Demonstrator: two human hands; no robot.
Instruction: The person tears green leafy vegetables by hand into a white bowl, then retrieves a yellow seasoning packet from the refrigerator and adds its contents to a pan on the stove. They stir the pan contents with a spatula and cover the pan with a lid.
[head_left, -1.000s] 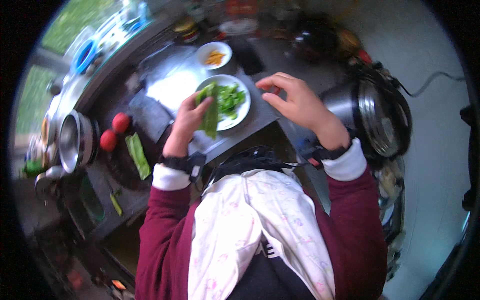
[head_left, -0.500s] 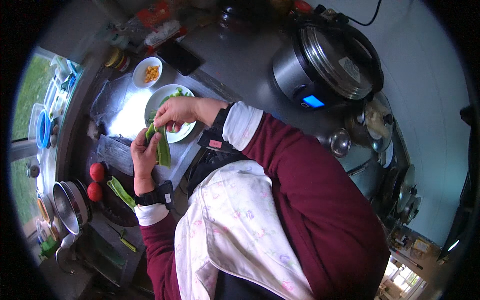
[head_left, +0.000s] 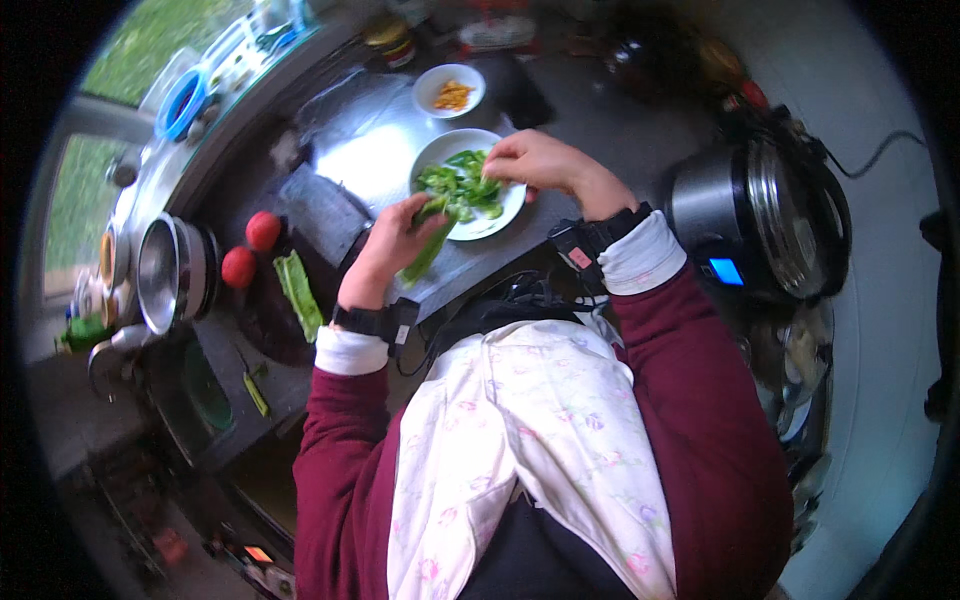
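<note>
My left hand (head_left: 393,238) is closed round a long strip of green pepper (head_left: 428,252), which hangs down beside the near left rim of a white plate (head_left: 482,230). Torn pieces of green pepper (head_left: 458,182) lie heaped on that plate. Over its right side, my right hand (head_left: 545,165) pinches what looks like a small piece of green pepper; the fingertips partly hide it. Another pepper half (head_left: 298,288), opened out, rests on a dark round board (head_left: 262,325) to the left of my left wrist.
Beyond the plate stands a white bowl (head_left: 428,88) of small orange-yellow bits, with a dark flat phone-like slab (head_left: 522,95) beside it. Two red tomatoes (head_left: 263,231) sit left, near a metal strainer (head_left: 160,275). A small knife (head_left: 256,393) lies near the sink. An electric cooker (head_left: 715,215) stands right.
The view has turned, so the scene sits further right. My right hand has moved away from the pepper in my left hand to over the plate. My left hand still holds the strip.
</note>
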